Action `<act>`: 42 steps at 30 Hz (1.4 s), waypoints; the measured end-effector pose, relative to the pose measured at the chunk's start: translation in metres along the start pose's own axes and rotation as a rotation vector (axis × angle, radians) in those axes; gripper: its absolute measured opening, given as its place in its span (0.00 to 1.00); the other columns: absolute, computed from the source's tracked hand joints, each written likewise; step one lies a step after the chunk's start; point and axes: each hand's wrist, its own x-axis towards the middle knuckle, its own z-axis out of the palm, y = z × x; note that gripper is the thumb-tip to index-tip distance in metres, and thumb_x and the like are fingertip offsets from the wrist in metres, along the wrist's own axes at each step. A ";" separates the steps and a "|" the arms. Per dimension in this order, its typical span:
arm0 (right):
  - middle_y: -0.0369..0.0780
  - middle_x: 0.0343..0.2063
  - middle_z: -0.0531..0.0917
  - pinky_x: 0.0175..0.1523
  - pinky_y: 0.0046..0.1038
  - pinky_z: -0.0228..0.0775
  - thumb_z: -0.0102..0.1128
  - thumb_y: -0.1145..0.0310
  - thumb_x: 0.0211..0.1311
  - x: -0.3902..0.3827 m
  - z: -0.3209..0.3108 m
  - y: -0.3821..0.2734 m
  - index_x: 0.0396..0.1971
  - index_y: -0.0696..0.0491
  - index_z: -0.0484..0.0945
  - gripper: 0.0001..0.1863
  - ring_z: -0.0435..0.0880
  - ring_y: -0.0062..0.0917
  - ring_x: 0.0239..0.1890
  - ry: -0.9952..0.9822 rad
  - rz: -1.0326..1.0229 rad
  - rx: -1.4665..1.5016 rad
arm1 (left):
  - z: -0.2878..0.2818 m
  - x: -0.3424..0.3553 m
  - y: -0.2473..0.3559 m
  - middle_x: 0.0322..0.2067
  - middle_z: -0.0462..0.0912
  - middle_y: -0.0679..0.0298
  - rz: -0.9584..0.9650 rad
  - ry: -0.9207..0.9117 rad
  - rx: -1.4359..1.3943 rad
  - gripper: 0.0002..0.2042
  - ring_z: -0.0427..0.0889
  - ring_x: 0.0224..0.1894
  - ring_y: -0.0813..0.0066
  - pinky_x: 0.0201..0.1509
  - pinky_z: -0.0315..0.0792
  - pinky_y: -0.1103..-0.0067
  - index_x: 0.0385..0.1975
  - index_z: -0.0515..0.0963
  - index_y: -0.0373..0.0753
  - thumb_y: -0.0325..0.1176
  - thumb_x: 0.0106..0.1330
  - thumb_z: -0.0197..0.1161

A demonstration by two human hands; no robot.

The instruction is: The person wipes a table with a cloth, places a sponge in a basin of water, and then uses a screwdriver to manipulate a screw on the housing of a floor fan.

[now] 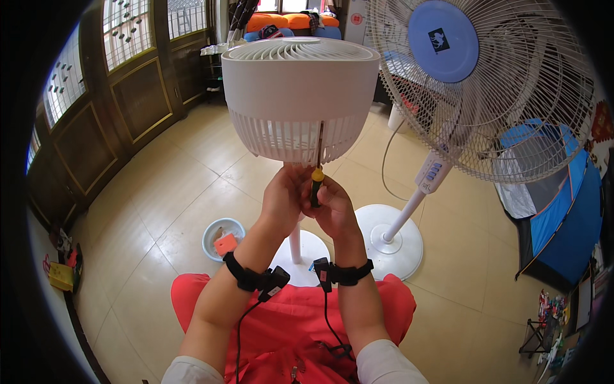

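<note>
The person's right hand (336,208) is closed around the black-and-yellow handle of a screwdriver (316,184), whose shaft points up in front of the slatted lower housing of a white fan (300,83). The left hand (278,195) is beside it, just below the fan's head, its fingers too hidden to tell what they grip. A second fan (443,41) stands to the right, and a basin (205,239) sits on the tiled floor (192,185) to the left

Upright screwdriver (317,173) at white fan (297,83)
</note>
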 end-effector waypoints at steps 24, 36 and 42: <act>0.39 0.32 0.78 0.33 0.26 0.66 0.52 0.59 0.65 -0.026 0.014 -0.044 0.38 0.57 0.73 0.15 0.75 0.23 0.29 0.152 0.083 -0.038 | 0.031 -0.001 0.004 0.53 0.72 0.50 -0.115 0.041 -0.210 0.33 0.73 0.50 0.61 0.42 0.70 0.74 0.56 0.62 0.27 0.54 0.72 0.26; 0.37 0.28 0.76 0.32 0.22 0.65 0.52 0.69 0.64 -0.043 0.028 -0.057 0.42 0.58 0.72 0.10 0.72 0.20 0.26 0.241 0.009 -0.323 | 0.037 0.005 0.006 0.51 0.72 0.46 0.054 -0.007 -0.301 0.24 0.72 0.54 0.54 0.53 0.71 0.67 0.55 0.61 0.26 0.41 0.73 0.28; 0.36 0.26 0.74 0.31 0.21 0.64 0.53 0.69 0.63 -0.059 0.033 -0.064 0.39 0.58 0.72 0.09 0.71 0.18 0.25 0.331 0.002 -0.444 | 0.043 0.009 0.003 0.52 0.68 0.41 0.016 0.016 -0.478 0.23 0.69 0.56 0.46 0.64 0.65 0.61 0.58 0.58 0.26 0.37 0.73 0.29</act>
